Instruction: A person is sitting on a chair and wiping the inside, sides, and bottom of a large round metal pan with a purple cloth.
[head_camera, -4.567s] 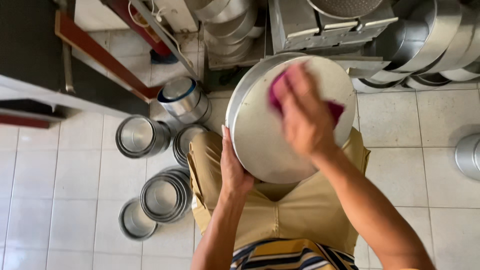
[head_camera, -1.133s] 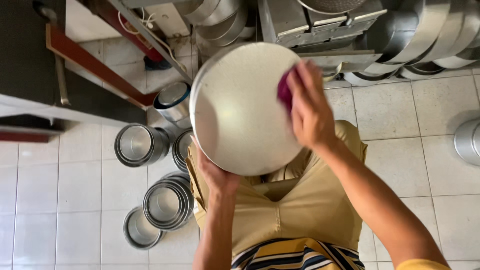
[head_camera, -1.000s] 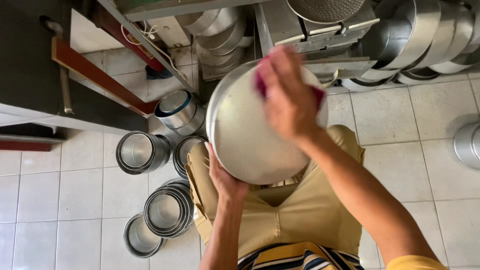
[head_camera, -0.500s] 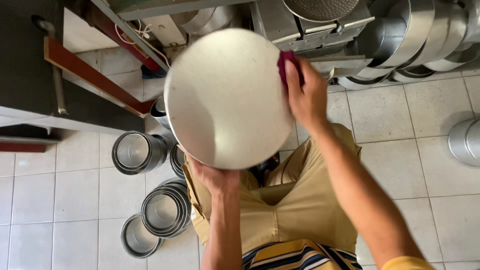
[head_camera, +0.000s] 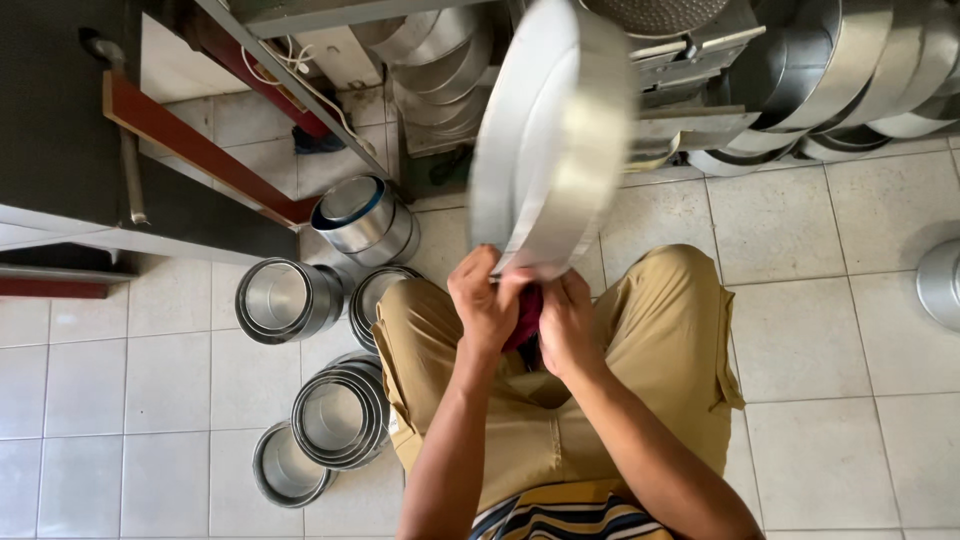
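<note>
A large round metal pan (head_camera: 550, 135) stands tilted on edge above my lap, its flat bottom turned left and its rim showing to the right. My left hand (head_camera: 487, 305) grips the pan's lower edge. My right hand (head_camera: 566, 322) is beside it at the same edge, pressing a dark red cloth (head_camera: 524, 315) that shows between both hands. I sit with tan trousers (head_camera: 660, 340) over a white tiled floor.
Several nested stacks of round metal tins (head_camera: 340, 415) stand on the floor to my left, with one more stack (head_camera: 285, 298) farther left. Stacked metal pans (head_camera: 850, 70) lean along the back right. A red metal frame (head_camera: 190, 145) slants at the back left.
The pan has swung from facing me flat to standing nearly edge-on. My right hand with the cloth came down from the pan's upper right rim to its lower edge next to my left hand.
</note>
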